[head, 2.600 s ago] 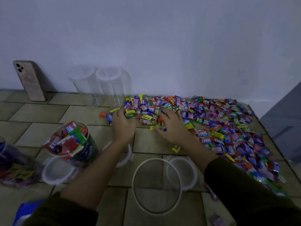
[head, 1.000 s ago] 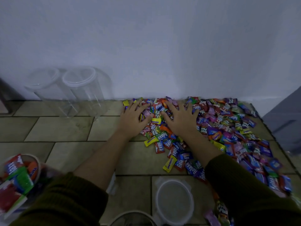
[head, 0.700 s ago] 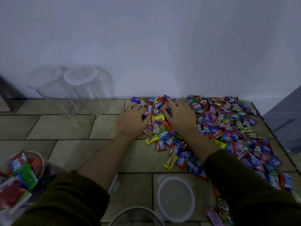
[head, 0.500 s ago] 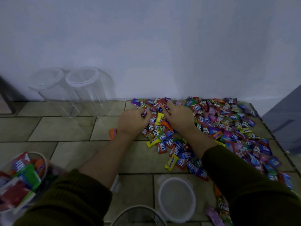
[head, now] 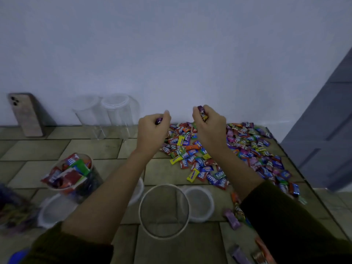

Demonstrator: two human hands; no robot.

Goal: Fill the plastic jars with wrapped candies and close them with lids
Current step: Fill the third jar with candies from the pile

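Above the heap of wrapped candies (head: 247, 147), gripping a fistful in the left hand (head: 152, 130) and another in the right hand (head: 209, 126), both clamped tight with wrappers poking out. Down between the forearms, facing an open empty jar (head: 163, 237), lid (head: 202, 202) just beside it. Best to bring both fists right over the rim before loosening, one after the other, so nothing spills onto the tiles (head: 38, 149). Leave room for the lid.

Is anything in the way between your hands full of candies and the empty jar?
Nothing visible. The left hand and right hand hold candies above the pile; the empty jar stands open nearer, a lid beside it.
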